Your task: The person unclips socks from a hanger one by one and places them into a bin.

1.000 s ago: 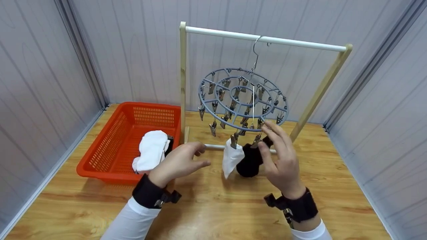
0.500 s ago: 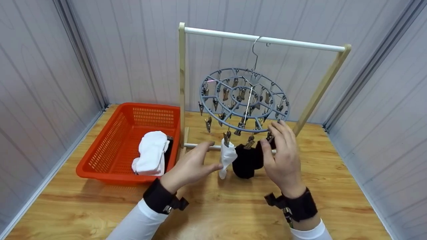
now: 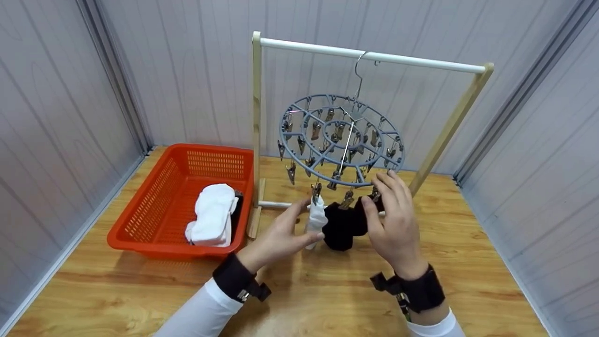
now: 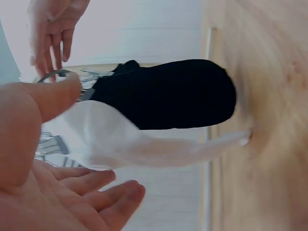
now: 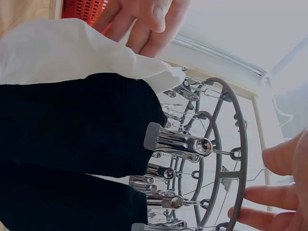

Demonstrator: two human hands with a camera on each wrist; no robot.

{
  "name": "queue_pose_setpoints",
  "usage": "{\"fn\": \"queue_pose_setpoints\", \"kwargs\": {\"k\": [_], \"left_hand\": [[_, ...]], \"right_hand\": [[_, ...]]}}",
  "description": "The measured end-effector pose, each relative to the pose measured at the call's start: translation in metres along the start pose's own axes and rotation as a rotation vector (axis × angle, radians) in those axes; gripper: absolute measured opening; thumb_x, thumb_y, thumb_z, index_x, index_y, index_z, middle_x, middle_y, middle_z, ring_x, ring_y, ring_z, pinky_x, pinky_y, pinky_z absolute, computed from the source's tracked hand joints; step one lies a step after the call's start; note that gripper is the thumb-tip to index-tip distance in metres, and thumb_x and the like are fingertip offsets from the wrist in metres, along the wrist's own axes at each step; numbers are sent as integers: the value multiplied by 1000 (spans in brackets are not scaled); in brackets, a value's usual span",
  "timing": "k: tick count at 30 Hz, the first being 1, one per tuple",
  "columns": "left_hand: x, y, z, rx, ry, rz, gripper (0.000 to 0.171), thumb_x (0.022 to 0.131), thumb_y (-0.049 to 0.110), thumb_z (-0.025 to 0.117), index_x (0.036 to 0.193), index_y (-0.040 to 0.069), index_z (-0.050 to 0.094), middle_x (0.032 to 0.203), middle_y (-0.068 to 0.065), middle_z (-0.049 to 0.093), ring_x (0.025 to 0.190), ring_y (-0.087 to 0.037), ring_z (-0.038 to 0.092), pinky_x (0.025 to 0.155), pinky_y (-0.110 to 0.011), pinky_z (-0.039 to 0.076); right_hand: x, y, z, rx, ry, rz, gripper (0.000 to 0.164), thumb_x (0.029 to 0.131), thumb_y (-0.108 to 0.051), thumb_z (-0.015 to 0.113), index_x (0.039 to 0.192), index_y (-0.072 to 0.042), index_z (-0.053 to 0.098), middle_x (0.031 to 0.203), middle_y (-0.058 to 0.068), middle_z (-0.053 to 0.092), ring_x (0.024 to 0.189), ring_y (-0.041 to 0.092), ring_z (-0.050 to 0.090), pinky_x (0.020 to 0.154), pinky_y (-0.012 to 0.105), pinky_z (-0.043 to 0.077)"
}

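Observation:
A round grey clip hanger (image 5: 244, 139) carries many metal clips (image 5: 183, 143) beneath its rings. One white sock (image 3: 317, 220) and two black socks (image 3: 338, 227) hang from clips on its near side. My left hand (image 3: 276, 236) is right beside the white sock, thumb and fingers spread apart. In the left wrist view the white sock (image 4: 125, 139) hangs in front of that hand's parted thumb and fingers. At the hanger's near right rim is my right hand (image 3: 395, 224), its fingertips against the outer ring in the right wrist view and its fingers extended.
The hanger hooks over the white top bar (image 3: 318, 47) of a rack with wooden side posts (image 3: 256, 121). To the left, a red plastic basket (image 3: 140, 248) holds folded white socks (image 3: 213, 213) with something dark under them. Pale panel walls stand around the wooden tabletop (image 3: 318, 299).
My left hand has moved right, up to the white sock. The hanger has turned, bringing the hanging socks a little left. My right hand stays at the rim with a slight shift.

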State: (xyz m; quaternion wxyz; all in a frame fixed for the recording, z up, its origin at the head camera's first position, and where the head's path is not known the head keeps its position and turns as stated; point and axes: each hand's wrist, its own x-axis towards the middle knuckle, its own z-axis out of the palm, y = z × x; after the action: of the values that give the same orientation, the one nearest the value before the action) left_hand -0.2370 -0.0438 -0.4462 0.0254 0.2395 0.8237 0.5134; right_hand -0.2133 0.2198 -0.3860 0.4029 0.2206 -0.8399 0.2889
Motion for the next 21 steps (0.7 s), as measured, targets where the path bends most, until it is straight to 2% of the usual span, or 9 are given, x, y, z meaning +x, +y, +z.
{"fn": "queue_pose_setpoints", "kwargs": {"k": [9,15,19,21], "left_hand": [[4,-13,9,-198,-16,9,112,92,39,93,178,15,24,178,-16,35,159,-38,40,129,-60,33],[5,-13,7,-326,-31,31,109,91,33,95,176,15,29,174,-14,43,158,-34,44,130,-56,31],[5,-12,6,-299,-20,48,96,91,33,94,169,11,44,162,-11,57,146,-30,56,124,-53,41],[6,-12,7,-265,-15,71,81,92,30,93,161,7,54,150,-9,66,134,-28,64,115,-51,50]], "right_hand": [[-1,0,-1,4,-19,6,42,108,-7,70,147,9,64,153,28,61,154,48,45,130,58,31],[-1,0,-2,1,-16,4,42,108,-7,70,146,9,65,153,27,62,154,47,45,129,59,32],[0,0,-2,4,-13,-2,42,108,-8,70,146,9,65,153,27,62,153,48,46,129,60,32],[0,0,-2,8,-9,-4,42,107,-8,71,145,9,65,152,27,62,153,48,46,129,60,32]]}}
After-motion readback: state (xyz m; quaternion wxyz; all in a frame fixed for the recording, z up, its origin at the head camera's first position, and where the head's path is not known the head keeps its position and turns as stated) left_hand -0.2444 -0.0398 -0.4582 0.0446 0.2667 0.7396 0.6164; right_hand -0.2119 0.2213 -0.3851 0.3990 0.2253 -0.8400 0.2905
